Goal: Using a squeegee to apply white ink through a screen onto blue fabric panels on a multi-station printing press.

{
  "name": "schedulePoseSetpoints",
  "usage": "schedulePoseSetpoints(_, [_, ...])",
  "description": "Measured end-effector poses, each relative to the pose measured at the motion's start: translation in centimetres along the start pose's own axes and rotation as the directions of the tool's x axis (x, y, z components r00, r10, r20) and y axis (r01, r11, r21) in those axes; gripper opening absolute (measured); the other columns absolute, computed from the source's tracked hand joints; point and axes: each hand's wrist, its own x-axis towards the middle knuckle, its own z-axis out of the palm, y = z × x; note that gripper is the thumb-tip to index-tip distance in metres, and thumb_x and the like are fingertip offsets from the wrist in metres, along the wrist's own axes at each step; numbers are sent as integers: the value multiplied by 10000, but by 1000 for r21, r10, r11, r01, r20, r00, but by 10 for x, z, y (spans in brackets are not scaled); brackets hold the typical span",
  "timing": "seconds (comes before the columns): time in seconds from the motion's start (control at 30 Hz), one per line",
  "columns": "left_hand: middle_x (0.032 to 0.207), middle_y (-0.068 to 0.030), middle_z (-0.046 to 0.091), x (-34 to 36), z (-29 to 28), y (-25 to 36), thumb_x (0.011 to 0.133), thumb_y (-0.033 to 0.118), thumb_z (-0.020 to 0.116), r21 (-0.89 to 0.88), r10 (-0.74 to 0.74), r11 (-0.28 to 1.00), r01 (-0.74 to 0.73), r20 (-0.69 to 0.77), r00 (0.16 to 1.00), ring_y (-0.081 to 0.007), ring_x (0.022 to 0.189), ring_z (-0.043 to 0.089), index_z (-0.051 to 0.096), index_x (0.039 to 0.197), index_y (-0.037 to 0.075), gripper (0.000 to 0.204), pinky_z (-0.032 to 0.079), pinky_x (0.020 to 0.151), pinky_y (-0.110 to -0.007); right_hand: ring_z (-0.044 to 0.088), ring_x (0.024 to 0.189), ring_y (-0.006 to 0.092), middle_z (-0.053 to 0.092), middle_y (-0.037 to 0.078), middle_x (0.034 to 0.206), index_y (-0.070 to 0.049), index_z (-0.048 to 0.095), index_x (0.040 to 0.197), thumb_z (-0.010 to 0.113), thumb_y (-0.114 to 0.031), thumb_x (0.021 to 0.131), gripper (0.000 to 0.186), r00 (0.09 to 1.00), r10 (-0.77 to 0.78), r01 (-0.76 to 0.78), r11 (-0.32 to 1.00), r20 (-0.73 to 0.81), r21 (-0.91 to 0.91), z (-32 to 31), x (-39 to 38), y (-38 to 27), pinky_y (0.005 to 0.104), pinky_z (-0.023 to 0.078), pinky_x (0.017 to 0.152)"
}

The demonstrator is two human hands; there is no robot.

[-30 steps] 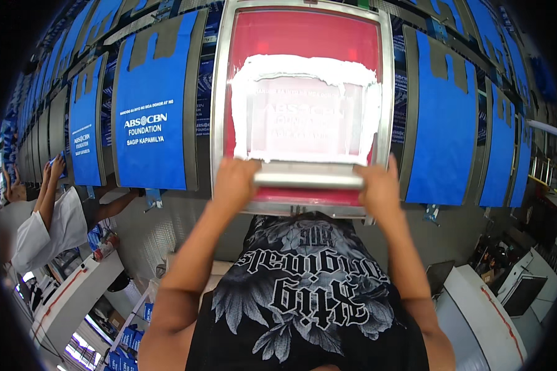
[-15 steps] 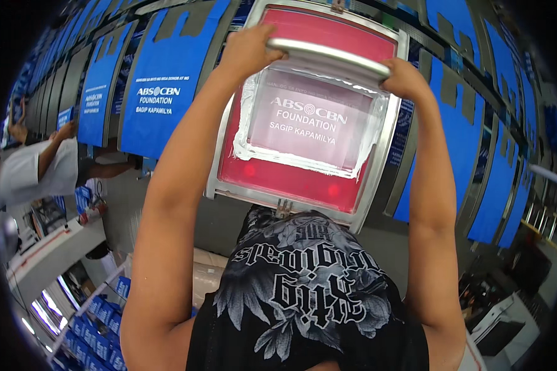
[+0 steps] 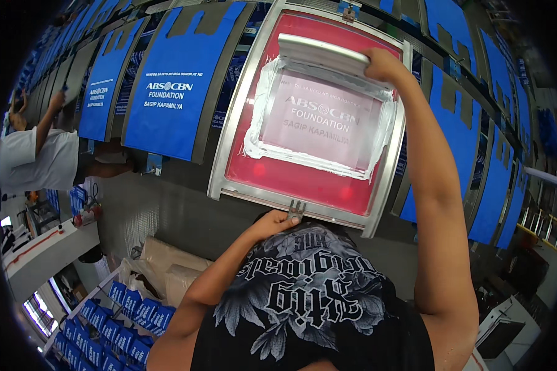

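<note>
A screen printing frame [image 3: 236,117] with metal sides and a red-bordered mesh lies in front of me. White ink [image 3: 300,161] is smeared around its pale printed window. Across the far part of the mesh leans a squeegee [image 3: 322,48] with a long pale handle. My right hand [image 3: 387,65] is closed around the squeegee's right end. At the middle of the frame's near edge, my left hand [image 3: 272,224] is closed on the frame beside a small metal bracket [image 3: 296,209]. Its thumb shows against the edge, while some of its fingers are hidden.
Blue bags [image 3: 167,93] lie on flat boards in a row to the left, and more blue bags [image 3: 445,136] to the right. At far left, another person [image 3: 43,154] in white works at the row. Small blue bags hang on a rack [image 3: 99,324] at lower left.
My left hand has let go of the squeegee's left end and come down to the frame's near edge. My right hand still holds the squeegee. The other person's arm has risen.
</note>
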Motion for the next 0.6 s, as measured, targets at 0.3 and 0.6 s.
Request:
schedulePoseSetpoints(0.3, [597, 19, 533, -18, 9, 41, 934, 393, 513, -26, 59, 998, -58, 13, 998, -60, 527, 470, 628, 735, 43, 419, 387, 487, -209, 607, 954, 344, 649, 176, 1011, -63, 635, 1085, 557, -1, 593, 502, 993, 94, -96, 995, 74, 22, 13, -137, -93, 389, 476, 841])
schedulePoseSetpoints(0.6, [590, -23, 572, 7, 4, 16, 911, 444, 528, 266, -87, 956, 126, -154, 984, -96, 509, 506, 635, 723, 26, 471, 403, 488, -248, 573, 923, 276, 643, 93, 909, -64, 623, 1017, 621, -36, 646, 372, 985, 18, -14, 1000, -171, 21, 72, -255, -139, 400, 413, 841])
